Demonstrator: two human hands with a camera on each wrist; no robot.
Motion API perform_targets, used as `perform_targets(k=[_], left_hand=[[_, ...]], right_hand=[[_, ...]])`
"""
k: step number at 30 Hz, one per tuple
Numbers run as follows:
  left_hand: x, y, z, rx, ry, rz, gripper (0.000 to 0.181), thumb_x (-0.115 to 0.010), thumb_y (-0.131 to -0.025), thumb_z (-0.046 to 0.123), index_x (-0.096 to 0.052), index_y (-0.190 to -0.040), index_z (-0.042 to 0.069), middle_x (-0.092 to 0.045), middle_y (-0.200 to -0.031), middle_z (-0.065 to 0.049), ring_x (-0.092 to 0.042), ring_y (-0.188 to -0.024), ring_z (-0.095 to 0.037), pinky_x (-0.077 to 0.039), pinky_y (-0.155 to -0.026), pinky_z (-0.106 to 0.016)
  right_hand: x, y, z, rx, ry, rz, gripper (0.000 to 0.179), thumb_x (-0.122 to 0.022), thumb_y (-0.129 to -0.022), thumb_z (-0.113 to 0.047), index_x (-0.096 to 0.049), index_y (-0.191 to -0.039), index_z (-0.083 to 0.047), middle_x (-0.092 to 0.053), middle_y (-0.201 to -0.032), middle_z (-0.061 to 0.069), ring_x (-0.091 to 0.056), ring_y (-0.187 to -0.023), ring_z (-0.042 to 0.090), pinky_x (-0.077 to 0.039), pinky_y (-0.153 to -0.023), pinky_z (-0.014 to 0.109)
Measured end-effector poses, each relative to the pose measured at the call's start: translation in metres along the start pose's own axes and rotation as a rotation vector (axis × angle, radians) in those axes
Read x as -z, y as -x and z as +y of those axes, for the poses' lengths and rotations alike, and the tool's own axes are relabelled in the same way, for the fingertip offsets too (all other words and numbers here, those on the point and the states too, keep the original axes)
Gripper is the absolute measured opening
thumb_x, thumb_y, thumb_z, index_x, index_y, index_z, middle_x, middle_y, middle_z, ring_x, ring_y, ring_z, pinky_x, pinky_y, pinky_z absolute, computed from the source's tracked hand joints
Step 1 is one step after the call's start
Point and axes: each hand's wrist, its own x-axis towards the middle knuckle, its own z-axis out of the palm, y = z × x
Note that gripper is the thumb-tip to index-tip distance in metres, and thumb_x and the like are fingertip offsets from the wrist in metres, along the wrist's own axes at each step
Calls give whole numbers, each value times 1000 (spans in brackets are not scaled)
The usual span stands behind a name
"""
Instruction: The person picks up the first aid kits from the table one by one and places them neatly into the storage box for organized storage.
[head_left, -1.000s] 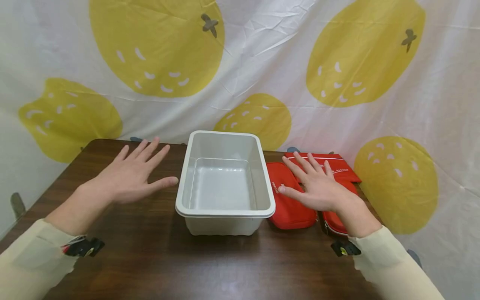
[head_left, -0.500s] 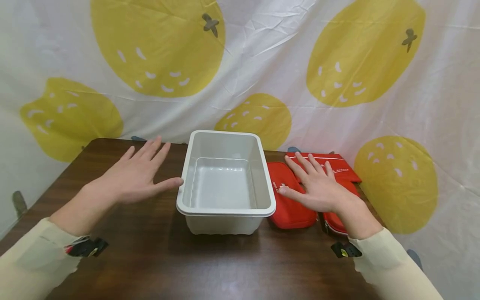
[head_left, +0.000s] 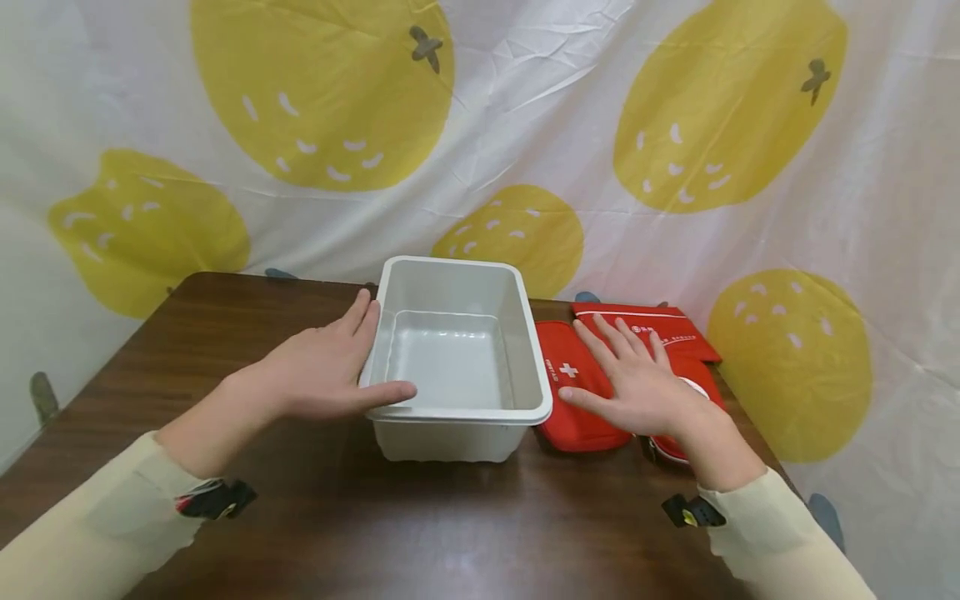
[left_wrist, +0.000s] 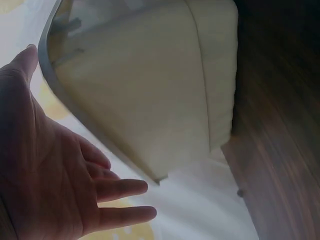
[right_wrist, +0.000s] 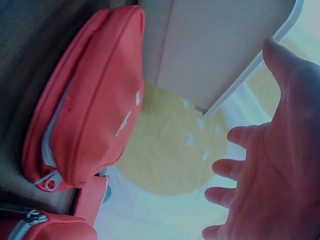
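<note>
A light grey plastic tub (head_left: 450, 442) stands on the brown table, and nothing lies inside it. My left hand (head_left: 322, 367) is at the tub's left rim, its thumb reaching over the near left corner; in the left wrist view the left hand (left_wrist: 55, 170) has straight fingers beside the rim. Whether it touches the rim I cannot tell. To the tub's right, my right hand (head_left: 645, 387) is spread with straight fingers above a red first aid pouch (head_left: 573, 417). In the right wrist view the right hand (right_wrist: 280, 150) holds nothing.
Behind the right hand lies a flat red pouch (head_left: 675, 329) with white print. Another red zipped case (head_left: 693, 375) is partly hidden under the right hand and wrist. A curtain (head_left: 517, 125) with yellow fruit prints hangs behind the table (head_left: 450, 533).
My left hand has moved right, from beside the tub to its left rim, with the thumb now over the near corner. The right hand has hardly moved.
</note>
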Motion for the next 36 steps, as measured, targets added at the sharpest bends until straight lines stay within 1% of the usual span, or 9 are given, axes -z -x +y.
perform_targets(k=[9, 15, 18, 22, 25, 28, 30, 33, 36], left_hand=[[-6, -5, 14, 43, 26, -46, 134, -47, -93, 93, -8, -172, -8, -1, -182, -32, -58, -143, -53, -56, -105, -61], [-9, -5, 16, 64, 47, -27, 139, -52, -89, 95, -7, -172, -7, -2, -180, -35, -70, -124, -54, -60, -93, -58], [-11, -4, 16, 73, 55, -21, 142, -54, -88, 95, -5, -172, -8, -2, -180, -36, -72, -119, -53, -61, -90, -57], [-13, -5, 18, 84, 68, -31, 143, -55, -87, 96, -4, -173, -7, 0, -181, -34, -74, -115, -51, -61, -88, -55], [-15, -6, 19, 91, 75, -41, 143, -55, -86, 96, -4, -173, -6, 1, -182, -32, -76, -109, -47, -61, -87, -54], [-16, -6, 20, 99, 77, -42, 142, -56, -87, 95, -4, -173, -6, 1, -182, -32, -77, -105, -44, -61, -86, -54], [-16, -6, 20, 102, 78, -41, 142, -57, -87, 94, -4, -173, -5, 1, -182, -31, -77, -104, -44, -61, -86, -54], [-16, -6, 20, 104, 80, -40, 142, -57, -87, 93, -4, -173, -6, 1, -182, -31, -77, -103, -44, -61, -86, -54], [-16, -6, 20, 107, 80, -42, 141, -57, -87, 94, -5, -173, -6, 2, -182, -31, -77, -103, -44, -61, -86, -54]], right_hand=[[-11, 4, 5, 0, -1, 5, 106, -57, -99, -79, -13, -179, -23, -12, -185, 16, -12, -169, 49, -2, -126, 82], [-14, 1, 9, -11, -20, 8, 104, -57, -103, -73, -13, -178, -18, -14, -184, 18, -15, -168, 49, -3, -128, 80], [-18, -3, 12, -21, -40, -1, 100, -58, -105, -66, -15, -177, -12, -19, -182, 21, -19, -166, 50, -6, -129, 79], [-29, -5, 20, -17, -9, -36, 91, -65, -106, -48, -24, -174, -4, -26, -179, 26, -27, -163, 53, -15, -130, 76], [-38, -6, 26, -5, 17, -74, 87, -72, -103, -36, -30, -172, -2, -32, -175, 29, -37, -157, 55, -30, -126, 74], [-46, -7, 30, -24, -19, -128, 86, -74, -101, -32, -33, -172, -9, -35, -172, 29, -47, -149, 53, -47, -116, 69], [-49, -8, 31, -44, -56, -157, 84, -73, -101, -32, -33, -173, -16, -38, -170, 28, -53, -143, 50, -54, -109, 66], [-50, -8, 30, -58, -84, -174, 80, -72, -102, -31, -36, -173, -24, -42, -168, 27, -58, -136, 45, -57, -104, 62], [-51, -6, 27, -36, -67, -164, 76, -71, -101, -31, -41, -171, -26, -46, -165, 25, -60, -134, 43, -58, -103, 61]])
